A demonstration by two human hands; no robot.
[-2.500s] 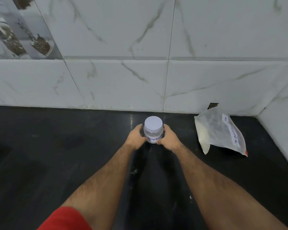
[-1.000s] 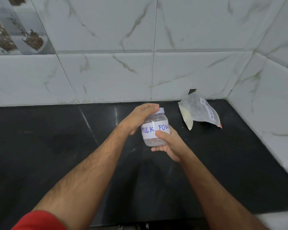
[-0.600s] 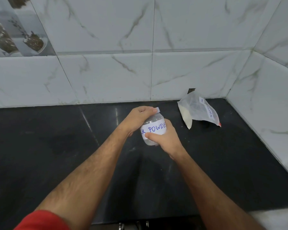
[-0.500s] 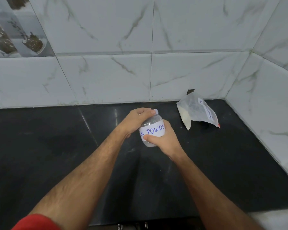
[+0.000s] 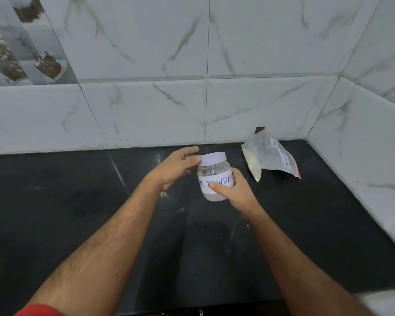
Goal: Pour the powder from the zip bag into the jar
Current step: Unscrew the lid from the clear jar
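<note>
Both bare forearms extend forward and converge. The right hand [image 5: 234, 190] curls around the jar [image 5: 214, 179], thumb across its label. The left hand [image 5: 176, 167] is held relaxed beside the lid [image 5: 213, 158], fingertips at its edge.

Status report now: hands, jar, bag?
Right hand grips jar, off the counter. Left hand open, fingertips at lid; lid on. Zip bag against wall, untouched.
</note>
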